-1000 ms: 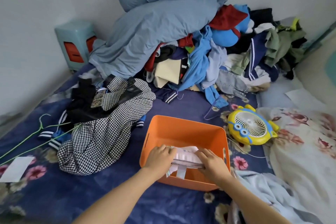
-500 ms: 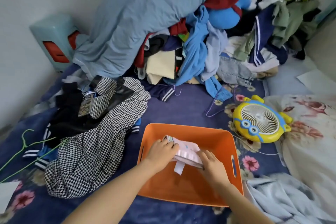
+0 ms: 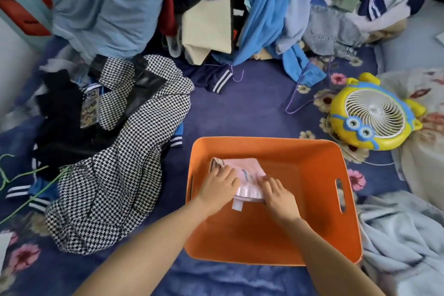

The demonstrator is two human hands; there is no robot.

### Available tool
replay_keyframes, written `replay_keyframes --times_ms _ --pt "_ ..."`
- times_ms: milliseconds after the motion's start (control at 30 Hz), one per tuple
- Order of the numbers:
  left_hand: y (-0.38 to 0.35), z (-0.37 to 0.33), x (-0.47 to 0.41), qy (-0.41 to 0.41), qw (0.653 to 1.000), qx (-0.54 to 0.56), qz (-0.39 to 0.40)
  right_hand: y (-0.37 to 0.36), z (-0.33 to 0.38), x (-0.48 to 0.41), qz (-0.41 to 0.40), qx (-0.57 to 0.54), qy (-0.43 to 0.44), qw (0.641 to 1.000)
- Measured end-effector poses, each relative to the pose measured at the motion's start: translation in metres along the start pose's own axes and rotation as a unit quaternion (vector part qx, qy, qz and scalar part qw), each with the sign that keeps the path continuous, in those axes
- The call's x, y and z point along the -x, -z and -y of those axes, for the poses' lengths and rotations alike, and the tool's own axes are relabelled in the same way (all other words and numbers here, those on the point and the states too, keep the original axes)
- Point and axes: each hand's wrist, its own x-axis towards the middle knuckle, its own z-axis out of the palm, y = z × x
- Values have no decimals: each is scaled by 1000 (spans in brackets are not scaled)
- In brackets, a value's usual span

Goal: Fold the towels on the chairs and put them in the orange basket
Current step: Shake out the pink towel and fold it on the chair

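The orange basket [image 3: 310, 170] stands on the dark blue flowered bedsheet, low in the middle of the view. Inside it, against the far left part of the bottom, lies a folded pink towel [image 3: 247, 170] with a white tag sticking out at its near edge. My left hand [image 3: 217, 187] grips the towel's left end, fingers curled over the top. My right hand [image 3: 278, 194] grips its right end the same way. Both forearms reach in over the basket's near rim. The thumbs are hidden.
A black-and-white houndstooth garment [image 3: 115, 151] lies left of the basket. A big pile of clothes [image 3: 240, 7] fills the back. A yellow toy fan [image 3: 372, 113] sits right, a pale blue blanket [image 3: 403, 235] near right, a green hanger [image 3: 14, 180] far left.
Both hands have lowered the folded towel from the basket's near rim down onto its bottom. The camera has tilted down and moved closer over the basket.
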Motion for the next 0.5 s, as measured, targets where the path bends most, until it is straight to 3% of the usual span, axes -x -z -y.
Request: replay_keyframes --times_ms 100,167,233,333,400,500 --pt "-29 -8 1 -7 997 -7 71 -30 0 -13 45 24 45 998" --pt "-49 -11 -4 12 994 -14 108 -56 3 -21 138 32 64 988" --pt "-61 -11 -11 38 977 15 211 -74 10 -32 218 30 59 974" --pt "-74 -22 -15 44 939 -32 340 -91 16 -35 290 37 53 955" --pt "-87 -34 -4 47 922 -82 375 -96 19 -28 352 57 104 928" --pt "-105 -45 12 73 909 -99 398 -97 20 -24 381 69 114 915"
